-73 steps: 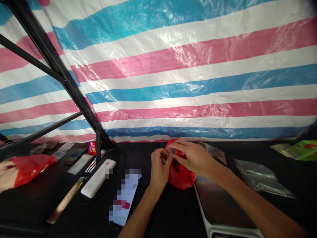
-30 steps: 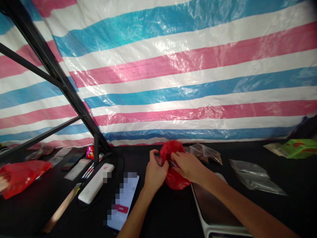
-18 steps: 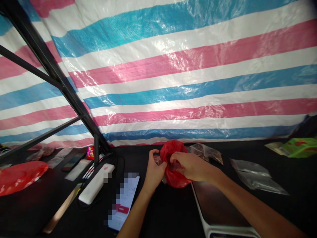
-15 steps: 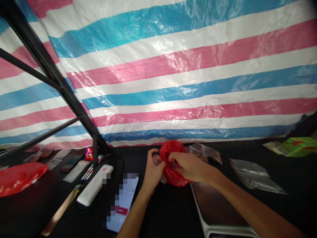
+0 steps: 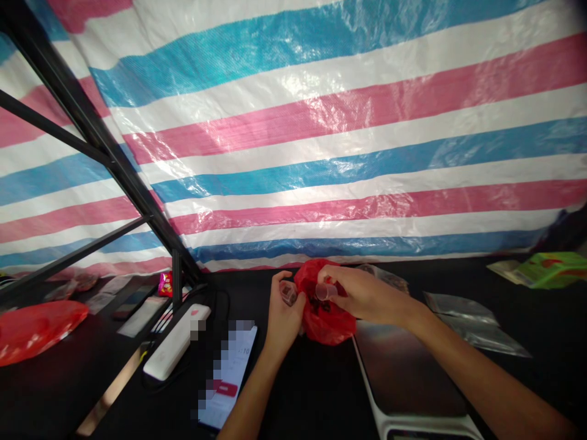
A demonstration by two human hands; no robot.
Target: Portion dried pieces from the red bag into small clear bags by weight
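Note:
A crumpled red plastic bag (image 5: 326, 321) sits on the black table between my hands, with dark bits showing in its mouth. My left hand (image 5: 283, 313) is curled against the bag's left side and pinches a small clear plastic bag (image 5: 288, 292) at its top. My right hand (image 5: 362, 294) is over the red bag's opening, fingers closed round a small clear cup (image 5: 322, 291).
A scale with a steel platform (image 5: 408, 379) lies just right of the bag. A phone (image 5: 227, 376) and a white power bank (image 5: 177, 342) lie to the left. Clear bags (image 5: 472, 330), a green packet (image 5: 548, 270), another red bag (image 5: 36, 327) and a black frame (image 5: 177, 281) surround them.
My right hand has risen out of the red bag and now shows a small clear cup in its fingers. My left hand has stayed at the bag's left side.

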